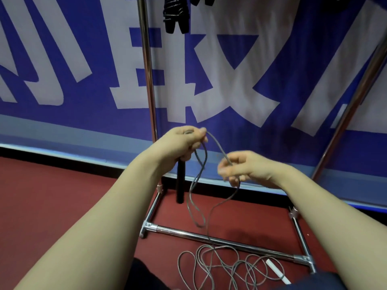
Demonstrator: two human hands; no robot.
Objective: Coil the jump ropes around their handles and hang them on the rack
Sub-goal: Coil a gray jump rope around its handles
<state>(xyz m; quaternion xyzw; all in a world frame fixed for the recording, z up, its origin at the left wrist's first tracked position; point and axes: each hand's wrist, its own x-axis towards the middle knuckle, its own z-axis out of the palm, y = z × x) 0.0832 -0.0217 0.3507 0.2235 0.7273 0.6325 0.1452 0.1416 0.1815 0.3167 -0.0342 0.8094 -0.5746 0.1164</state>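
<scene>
Left grip (184, 143) clasping handle (180, 185), right (240, 168) pinching rope (218, 148)

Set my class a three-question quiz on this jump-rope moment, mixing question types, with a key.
1. True or false: the left hand grips the black handle.
2. The slack of the grey rope lies: A) on the red floor; B) on a table; C) in a basket.
3. Fill in: the right hand pinches the ____.
Key: 1 true; 2 A; 3 rope.
</scene>
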